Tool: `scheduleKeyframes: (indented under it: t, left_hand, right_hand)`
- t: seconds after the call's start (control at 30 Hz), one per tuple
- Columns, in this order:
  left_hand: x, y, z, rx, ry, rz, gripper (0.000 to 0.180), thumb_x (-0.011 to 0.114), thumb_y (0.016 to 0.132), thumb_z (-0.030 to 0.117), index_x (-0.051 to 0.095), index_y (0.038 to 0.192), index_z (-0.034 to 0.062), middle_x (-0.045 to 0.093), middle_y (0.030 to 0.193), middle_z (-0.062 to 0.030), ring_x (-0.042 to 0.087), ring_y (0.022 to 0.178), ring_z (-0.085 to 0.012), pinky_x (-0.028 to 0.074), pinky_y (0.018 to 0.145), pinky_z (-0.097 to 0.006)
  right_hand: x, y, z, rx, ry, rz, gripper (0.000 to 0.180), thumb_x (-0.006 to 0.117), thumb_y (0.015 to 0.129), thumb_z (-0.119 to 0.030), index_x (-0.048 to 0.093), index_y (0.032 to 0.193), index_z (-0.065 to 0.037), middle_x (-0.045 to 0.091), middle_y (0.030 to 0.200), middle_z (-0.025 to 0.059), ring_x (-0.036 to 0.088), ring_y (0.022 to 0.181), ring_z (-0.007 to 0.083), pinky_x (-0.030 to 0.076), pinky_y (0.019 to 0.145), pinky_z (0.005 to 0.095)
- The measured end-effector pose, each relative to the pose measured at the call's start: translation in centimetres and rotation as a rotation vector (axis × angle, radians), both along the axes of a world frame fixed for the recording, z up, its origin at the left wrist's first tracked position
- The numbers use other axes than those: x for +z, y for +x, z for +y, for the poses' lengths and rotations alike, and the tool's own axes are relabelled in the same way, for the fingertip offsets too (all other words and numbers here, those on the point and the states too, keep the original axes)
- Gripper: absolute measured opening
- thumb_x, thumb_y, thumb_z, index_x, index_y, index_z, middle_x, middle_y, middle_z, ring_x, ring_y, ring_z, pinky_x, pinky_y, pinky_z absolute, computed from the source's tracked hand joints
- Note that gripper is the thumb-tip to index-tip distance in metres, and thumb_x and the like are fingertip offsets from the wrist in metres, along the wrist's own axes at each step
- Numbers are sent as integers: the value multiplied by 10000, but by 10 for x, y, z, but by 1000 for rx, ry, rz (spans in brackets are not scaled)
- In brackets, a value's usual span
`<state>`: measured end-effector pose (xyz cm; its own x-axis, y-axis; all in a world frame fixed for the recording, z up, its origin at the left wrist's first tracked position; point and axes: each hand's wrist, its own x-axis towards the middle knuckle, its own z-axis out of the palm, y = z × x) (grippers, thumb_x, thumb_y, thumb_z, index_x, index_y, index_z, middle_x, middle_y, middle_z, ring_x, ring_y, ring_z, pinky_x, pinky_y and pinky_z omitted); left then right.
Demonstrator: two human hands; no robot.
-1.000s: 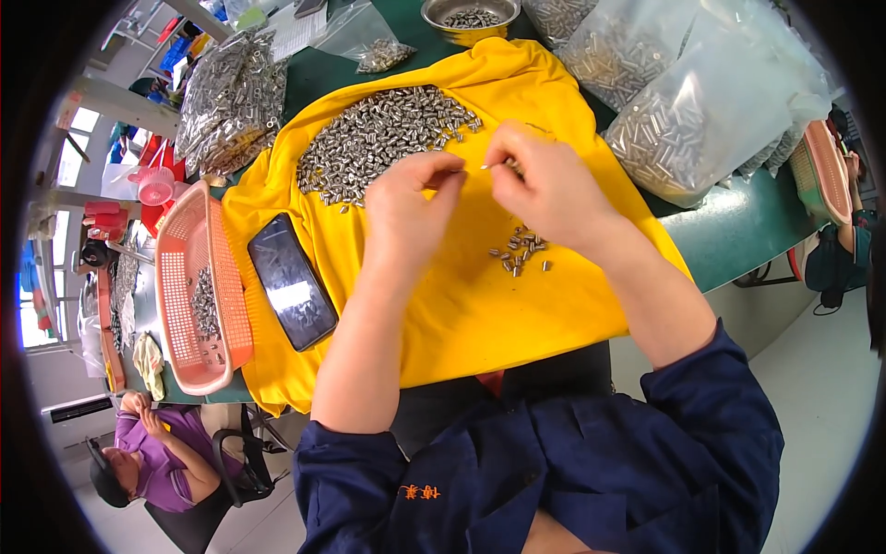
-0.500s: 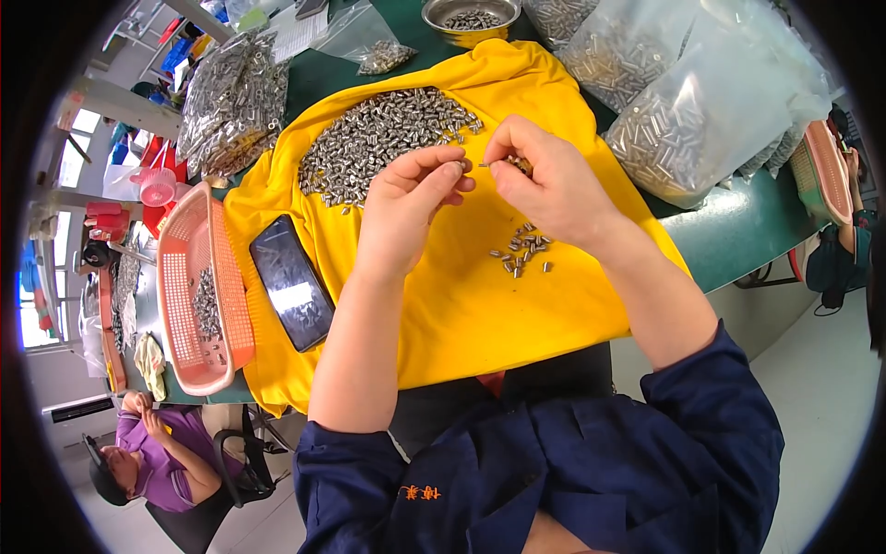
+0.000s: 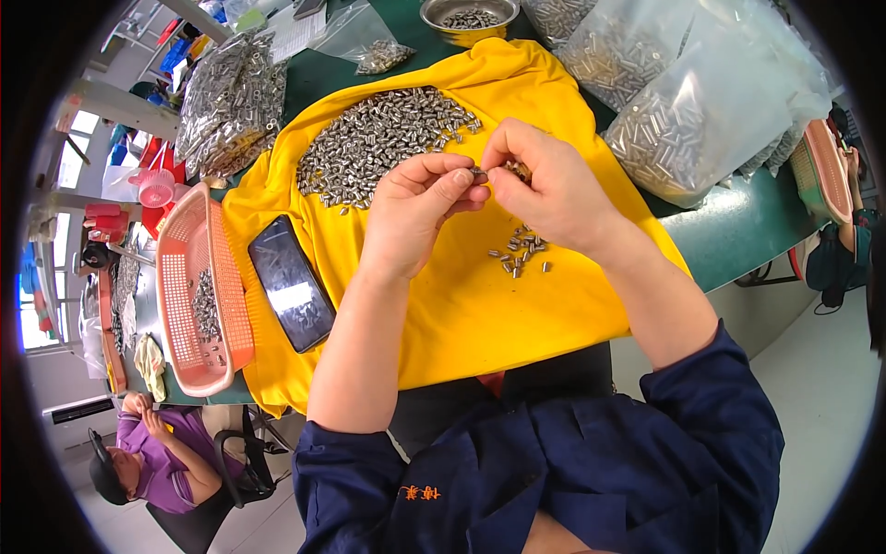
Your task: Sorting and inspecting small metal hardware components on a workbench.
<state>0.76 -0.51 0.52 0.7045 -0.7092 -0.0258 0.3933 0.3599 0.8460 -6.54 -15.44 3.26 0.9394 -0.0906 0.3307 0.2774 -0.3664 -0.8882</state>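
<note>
Above the yellow cloth (image 3: 498, 319), my left hand (image 3: 411, 208) pinches a small metal cylinder (image 3: 477, 174) between thumb and fingertips. Against the cylinder's other end press the thumb and forefinger of my right hand (image 3: 554, 189). Whatever tiny part sits in that right pinch is hidden by the fingers. Some small brass-coloured pieces (image 3: 519, 170) show in the curl of my right hand. Beyond my left hand spreads a large pile of short metal cylinders (image 3: 378, 138). A smaller group of the same cylinders (image 3: 519, 249) lies on the cloth below my right hand.
Left of my arm lie a black phone (image 3: 293, 282) and a pink basket (image 3: 242, 314) holding metal parts. A metal bowl (image 3: 471, 35) and bags of parts (image 3: 660, 138) stand at the back and right. A co-worker (image 3: 171, 462) sits at lower left.
My hands have come together: the left moved slightly right, and its cylinder now meets the right fingertips. Before, a small gap lay between them.
</note>
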Motion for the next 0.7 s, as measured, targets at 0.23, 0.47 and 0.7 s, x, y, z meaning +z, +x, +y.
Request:
scheduleKeyframes:
  t: [0.23,0.47,0.7]
  left_hand:
    - [3,0,-6,110,123,-231,85,556,777,-26,577,859,-36,611,809,-99,605,728,-154,495,683,-241]
    - [0,2,-3,87,575,-563,89,576,734,4,609,816,9,618,741,-40,600,700,-115,471,636,-214]
    - [8,-24,-9,-96,445,-1176,166,583,684,-19,621,839,26,610,909,-93,588,819,-165,455,735,-254]
  right_hand:
    - [-9,1,3,-88,-154,-89,80,491,740,-91,475,772,-19,524,628,101,502,547,179,394,507,283]
    - [-3,7,-17,-132,121,82,93,485,756,-100,495,797,-17,483,627,5,416,550,61,351,493,216]
    - [-5,7,-20,-176,165,35,80,489,759,-90,481,790,-18,475,653,2,393,555,57,335,490,212]
